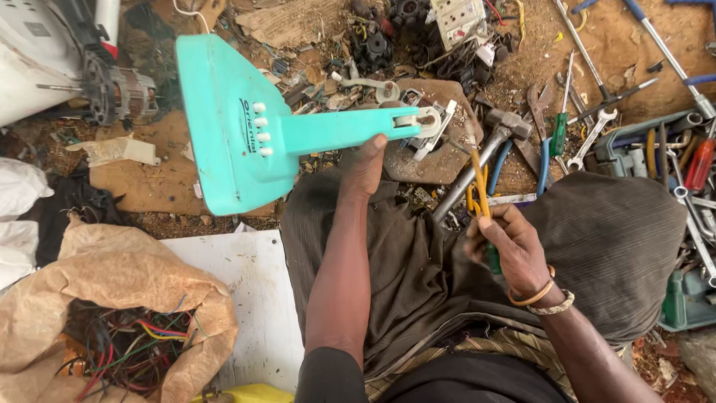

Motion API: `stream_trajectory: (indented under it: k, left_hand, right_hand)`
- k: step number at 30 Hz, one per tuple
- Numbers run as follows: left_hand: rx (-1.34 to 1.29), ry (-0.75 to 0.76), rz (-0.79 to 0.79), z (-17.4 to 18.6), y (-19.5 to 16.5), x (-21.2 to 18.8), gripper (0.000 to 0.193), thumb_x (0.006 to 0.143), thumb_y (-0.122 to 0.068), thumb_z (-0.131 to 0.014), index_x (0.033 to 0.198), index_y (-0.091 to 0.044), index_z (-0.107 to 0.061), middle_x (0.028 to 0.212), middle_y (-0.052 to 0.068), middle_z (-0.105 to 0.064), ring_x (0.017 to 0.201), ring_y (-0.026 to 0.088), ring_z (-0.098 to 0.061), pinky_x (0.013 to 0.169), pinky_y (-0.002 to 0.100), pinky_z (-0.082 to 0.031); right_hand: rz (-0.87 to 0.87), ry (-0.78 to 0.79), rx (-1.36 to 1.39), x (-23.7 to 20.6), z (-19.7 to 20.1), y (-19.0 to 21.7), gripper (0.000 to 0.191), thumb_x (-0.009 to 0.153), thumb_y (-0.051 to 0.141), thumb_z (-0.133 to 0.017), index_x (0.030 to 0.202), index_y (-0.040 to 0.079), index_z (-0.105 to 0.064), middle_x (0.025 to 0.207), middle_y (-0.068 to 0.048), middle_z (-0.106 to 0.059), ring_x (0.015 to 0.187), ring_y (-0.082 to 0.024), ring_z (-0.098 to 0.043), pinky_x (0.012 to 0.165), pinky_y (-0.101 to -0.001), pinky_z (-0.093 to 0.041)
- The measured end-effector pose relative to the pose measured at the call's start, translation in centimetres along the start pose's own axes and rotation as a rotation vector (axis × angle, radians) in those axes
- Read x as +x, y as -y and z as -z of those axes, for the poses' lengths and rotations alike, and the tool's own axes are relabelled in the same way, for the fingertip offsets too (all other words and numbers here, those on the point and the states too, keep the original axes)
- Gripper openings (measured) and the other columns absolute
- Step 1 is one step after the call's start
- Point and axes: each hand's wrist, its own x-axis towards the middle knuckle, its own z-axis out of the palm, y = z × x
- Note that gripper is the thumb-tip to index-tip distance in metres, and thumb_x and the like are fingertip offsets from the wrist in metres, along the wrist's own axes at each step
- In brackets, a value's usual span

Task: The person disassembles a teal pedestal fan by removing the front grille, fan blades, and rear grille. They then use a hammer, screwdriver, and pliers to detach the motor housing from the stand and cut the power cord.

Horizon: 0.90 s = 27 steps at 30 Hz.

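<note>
My left hand (363, 163) grips the neck of a turquoise plastic fan base (224, 127), held up over the ground with its row of white buttons facing me. The white joint at the end of the neck (425, 123) sits near a flat stone. My right hand (507, 246) is closed on a screwdriver with a green and yellow handle (481, 194), its shaft pointing up toward the fan joint. Both hands hover above my lap, covered by dark grey cloth (418, 254).
A hammer (488, 145) lies beside the stone. Spanners, screwdrivers and pliers (589, 112) are strewn at the upper right, with a tool tray (671, 149). A sack of coloured wires (127, 343) sits lower left, a white board (246, 298) beside it, an electric motor (119, 93) upper left.
</note>
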Motion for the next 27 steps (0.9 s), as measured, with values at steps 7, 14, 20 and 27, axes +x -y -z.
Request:
stream_trajectory:
  k: [7, 14, 20, 27]
  left_hand:
    - [0.025, -0.016, -0.017, -3.2, -1.9, -0.3, 0.062, 0.075, -0.019, -0.094, 0.128, -0.011, -0.062, 0.132, 0.015, -0.070, 0.129, 0.029, -0.063, 0.121, 0.054, -0.045]
    - [0.123, -0.087, 0.008, -2.0, -0.2, -0.4, 0.068, 0.073, -0.017, -0.094, 0.132, -0.011, -0.061, 0.128, 0.010, -0.067, 0.127, 0.024, -0.060, 0.118, 0.050, -0.045]
    - [0.093, -0.069, 0.006, -2.2, -0.4, -0.4, 0.068, 0.073, -0.018, -0.095, 0.131, -0.010, -0.061, 0.127, 0.011, -0.069, 0.126, 0.025, -0.062, 0.117, 0.050, -0.047]
    - [0.028, -0.039, 0.056, -1.6, -1.3, 0.0, 0.065, 0.072, -0.018, -0.093, 0.129, -0.008, -0.062, 0.125, 0.013, -0.071, 0.124, 0.026, -0.063, 0.117, 0.047, -0.047]
  right_hand:
    - [-0.044, -0.055, -0.081, 0.1, -1.7, 1.4, 0.036, 0.108, 0.028, -0.050, 0.123, -0.001, -0.064, 0.078, -0.003, -0.065, 0.061, -0.010, -0.064, 0.051, -0.0249, -0.051]
    - [-0.004, -0.143, -0.436, 0.9, -2.7, 2.7, 0.039, 0.105, 0.026, -0.050, 0.136, 0.005, -0.061, 0.067, -0.005, -0.066, 0.055, -0.013, -0.066, 0.045, -0.0269, -0.053]
    - [0.069, -0.272, -0.775, 2.8, -2.1, 4.2, 0.029, 0.110, 0.023, -0.052, 0.126, 0.003, -0.066, 0.070, -0.007, -0.065, 0.060, -0.015, -0.066, 0.047, -0.0268, -0.052]
    - [0.241, -0.090, -0.962, 8.4, -1.4, 8.8, 0.036, 0.114, 0.023, -0.048, 0.141, 0.003, -0.061, 0.078, -0.011, -0.065, 0.055, -0.015, -0.052, 0.046, -0.0323, -0.044]
